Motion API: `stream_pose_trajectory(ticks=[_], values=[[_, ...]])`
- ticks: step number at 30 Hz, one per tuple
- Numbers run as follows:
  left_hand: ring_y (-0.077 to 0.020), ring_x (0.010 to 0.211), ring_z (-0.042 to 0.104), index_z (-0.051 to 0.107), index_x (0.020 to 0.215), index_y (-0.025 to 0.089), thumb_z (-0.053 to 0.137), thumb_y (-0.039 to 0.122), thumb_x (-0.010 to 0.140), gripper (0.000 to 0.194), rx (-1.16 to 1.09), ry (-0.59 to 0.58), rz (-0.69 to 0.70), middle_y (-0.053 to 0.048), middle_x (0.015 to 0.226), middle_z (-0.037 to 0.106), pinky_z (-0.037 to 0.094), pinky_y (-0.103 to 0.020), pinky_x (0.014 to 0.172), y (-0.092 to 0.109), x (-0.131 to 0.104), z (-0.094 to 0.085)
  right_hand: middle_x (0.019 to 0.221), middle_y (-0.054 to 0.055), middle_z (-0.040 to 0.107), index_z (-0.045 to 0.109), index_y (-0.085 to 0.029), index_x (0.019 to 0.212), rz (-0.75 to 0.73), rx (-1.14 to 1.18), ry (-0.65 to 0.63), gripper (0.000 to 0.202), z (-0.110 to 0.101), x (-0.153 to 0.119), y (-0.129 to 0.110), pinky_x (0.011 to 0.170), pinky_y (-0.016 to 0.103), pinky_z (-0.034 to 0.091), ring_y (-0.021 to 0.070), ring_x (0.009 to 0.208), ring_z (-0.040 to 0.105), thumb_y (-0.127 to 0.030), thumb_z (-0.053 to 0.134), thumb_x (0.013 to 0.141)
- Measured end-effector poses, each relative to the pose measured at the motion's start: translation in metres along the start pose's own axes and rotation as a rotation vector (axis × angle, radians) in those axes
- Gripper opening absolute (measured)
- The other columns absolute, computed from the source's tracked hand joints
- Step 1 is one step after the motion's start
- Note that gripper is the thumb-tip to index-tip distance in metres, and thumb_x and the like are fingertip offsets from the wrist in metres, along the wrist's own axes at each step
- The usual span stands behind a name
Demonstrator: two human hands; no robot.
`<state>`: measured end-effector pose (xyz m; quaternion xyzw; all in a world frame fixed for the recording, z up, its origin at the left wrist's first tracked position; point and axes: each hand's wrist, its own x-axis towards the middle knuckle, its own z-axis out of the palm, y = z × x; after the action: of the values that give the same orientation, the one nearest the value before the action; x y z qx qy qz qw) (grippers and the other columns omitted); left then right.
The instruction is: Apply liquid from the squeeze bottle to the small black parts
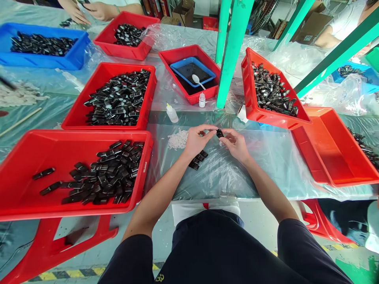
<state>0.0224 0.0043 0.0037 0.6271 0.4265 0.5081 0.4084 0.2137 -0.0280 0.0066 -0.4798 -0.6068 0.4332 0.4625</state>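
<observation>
Between my two hands, above the plastic-covered table, is a small glossy black piece. My left hand pinches it from the left, and my right hand grips its right side with thumb and fingers. Just left of my left hand lies a pile of small white bits. Several black pieces lie in a group on the table below my left wrist. A white squeeze bottle and a smaller white bottle stand farther back.
Red bins of black pieces stand at left, behind it and at right. A red bin sits far right. A green post rises behind my hands. Other people's hands show at the back left.
</observation>
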Motion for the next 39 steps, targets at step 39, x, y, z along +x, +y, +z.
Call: stream_pose_trajectory(ticks=[39], values=[[-0.0292,0.116,0.064,0.078,0.103,0.021,0.052,0.024,0.104,0.026,0.805,-0.557,0.348,-0.012,0.111,0.074,0.052,-0.043,0.098,-0.01,-0.012,0.018,0.058,-0.009,0.028,0.05,-0.026,0.079,0.238,0.258,0.122,0.058,-0.012,0.011,-0.004,0.041,0.025,0.022,0.0085,0.047,0.022,-0.077,0.079,0.077]])
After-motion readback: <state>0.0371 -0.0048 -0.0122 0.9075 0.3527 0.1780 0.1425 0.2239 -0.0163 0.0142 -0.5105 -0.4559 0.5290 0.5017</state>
